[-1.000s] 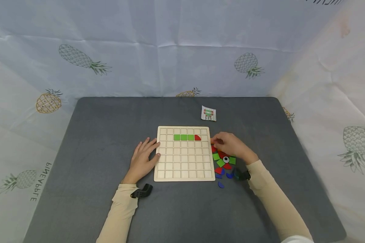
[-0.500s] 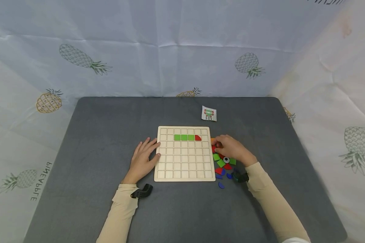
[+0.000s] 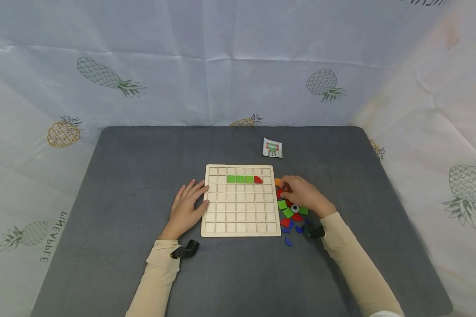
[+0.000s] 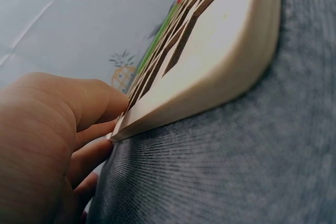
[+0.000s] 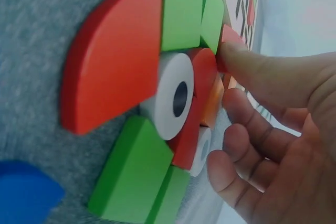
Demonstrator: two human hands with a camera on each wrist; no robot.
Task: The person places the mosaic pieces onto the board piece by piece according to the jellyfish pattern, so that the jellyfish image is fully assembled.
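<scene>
The pale wooden grid board (image 3: 236, 207) holds a row of green squares (image 3: 239, 179) with a red quarter-round (image 3: 258, 179) at its right end. Spread fingers of my left hand (image 3: 185, 210) rest at the board's left edge, thumb on its rim. My right hand (image 3: 302, 192) is over the loose pieces just right of the board, its index finger beside an orange piece (image 3: 277, 181). In the right wrist view the thumb of this hand (image 5: 273, 124) touches a red piece (image 5: 229, 36), other fingers loosely bent; whether the index finger touches anything is hidden.
Near the right hand lie green blocks (image 5: 131, 171), a white disc with a black centre (image 5: 167, 98), and red and blue pieces (image 3: 288, 241). A small printed card (image 3: 272, 148) lies behind the board on the dark table (image 3: 143, 163). Pineapple-print cloth surrounds the table.
My right hand has shifted slightly down from a second ago, and more of the orange piece now shows beside its fingers. My left hand and the board have stayed in place.
</scene>
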